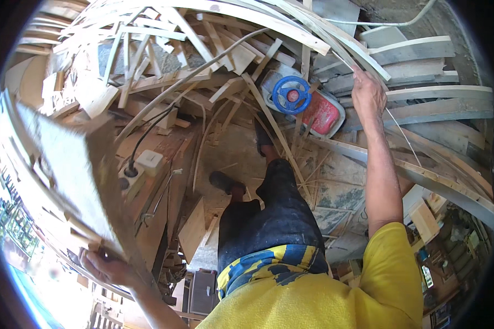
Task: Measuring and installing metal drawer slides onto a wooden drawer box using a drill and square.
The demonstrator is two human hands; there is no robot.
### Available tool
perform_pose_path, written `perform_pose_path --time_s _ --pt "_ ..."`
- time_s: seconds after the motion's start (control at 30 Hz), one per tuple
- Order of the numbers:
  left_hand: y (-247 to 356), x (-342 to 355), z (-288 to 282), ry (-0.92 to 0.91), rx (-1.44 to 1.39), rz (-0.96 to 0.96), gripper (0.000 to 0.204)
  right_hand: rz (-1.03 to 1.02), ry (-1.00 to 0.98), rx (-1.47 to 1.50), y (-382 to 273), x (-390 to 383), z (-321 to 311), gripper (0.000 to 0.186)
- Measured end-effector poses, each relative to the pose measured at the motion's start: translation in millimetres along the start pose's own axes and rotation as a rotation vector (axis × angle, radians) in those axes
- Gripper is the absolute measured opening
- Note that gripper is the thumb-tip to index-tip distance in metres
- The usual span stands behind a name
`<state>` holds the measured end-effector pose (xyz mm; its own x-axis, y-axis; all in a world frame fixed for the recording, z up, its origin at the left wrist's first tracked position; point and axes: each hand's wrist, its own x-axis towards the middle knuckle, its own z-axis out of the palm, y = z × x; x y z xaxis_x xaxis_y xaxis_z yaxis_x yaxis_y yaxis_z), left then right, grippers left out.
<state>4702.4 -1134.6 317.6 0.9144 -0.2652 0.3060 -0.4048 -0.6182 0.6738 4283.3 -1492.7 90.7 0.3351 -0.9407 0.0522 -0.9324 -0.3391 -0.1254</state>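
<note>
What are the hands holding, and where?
The left hand grips a big wooden board by its lower edge. The right hand grasps a thin wood strip overhead.

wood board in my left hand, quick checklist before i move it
1. Left hand grip on wood board: holds the lower edge only; cannot tell if secure.
2. Right hand support: gripping a thin wood strip by the stacked planks; ok.
3. Footing: shoes on floor littered with offcuts; not ok.
4. Black cable into the power strip close beside the board; not ok.
5. Machine with blue handwheel: running or not, cannot tell.
</note>
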Motion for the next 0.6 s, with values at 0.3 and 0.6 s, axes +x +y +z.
perform_pose_path --time_s 0.3,0.6 --pt "15 -5 3 -0.184 -0.271 0.053 0.012 0.279 -0.686 0.284 -44 -43 -45 0.021" --pt "16 1 -2 -0.239 -0.057 0.278 0.014 0.553 -0.656 0.956 -41 -101 -46 0.018"
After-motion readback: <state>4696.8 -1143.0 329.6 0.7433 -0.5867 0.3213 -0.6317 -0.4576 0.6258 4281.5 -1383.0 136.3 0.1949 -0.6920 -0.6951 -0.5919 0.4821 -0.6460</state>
